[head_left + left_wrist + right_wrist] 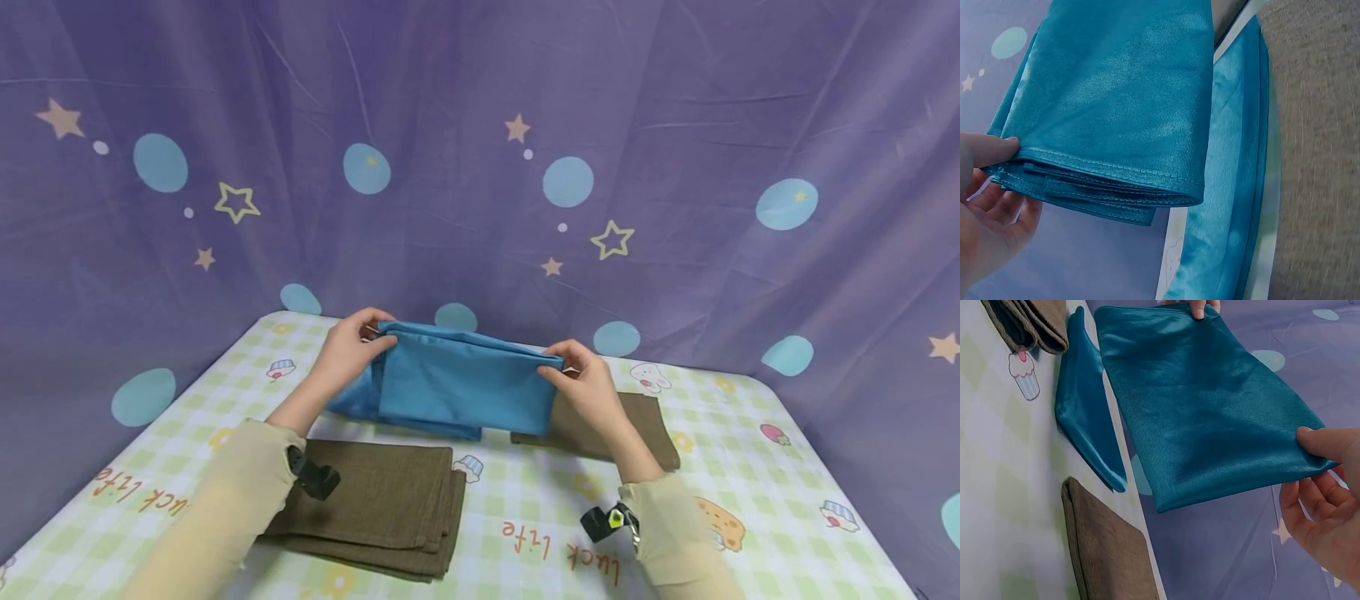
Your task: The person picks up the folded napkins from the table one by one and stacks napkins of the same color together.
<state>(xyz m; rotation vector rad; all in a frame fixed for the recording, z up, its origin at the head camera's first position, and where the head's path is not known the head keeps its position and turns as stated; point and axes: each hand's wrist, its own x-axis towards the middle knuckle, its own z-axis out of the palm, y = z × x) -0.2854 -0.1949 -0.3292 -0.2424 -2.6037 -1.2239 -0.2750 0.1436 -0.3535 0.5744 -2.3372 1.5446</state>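
Observation:
Between both hands hangs a folded blue cloth (465, 379), raised above the table with its long upper edge sloping down to the right. My left hand (351, 346) pinches its upper left corner, thumb in front and fingers behind. At the upper right corner my right hand (588, 383) pinches it the same way. Stitched hems and several layers show along the cloth's side in the left wrist view. Beneath it, a second folded blue cloth (1085, 400) lies on the table, partly hidden by the raised one in the head view.
A stack of folded brown cloths (375, 496) lies at the front left, below my left forearm. Another folded brown cloth (645, 425) lies behind my right wrist. The table (750, 450) has a checked, printed cover, and a purple curtain (480, 167) hangs behind it.

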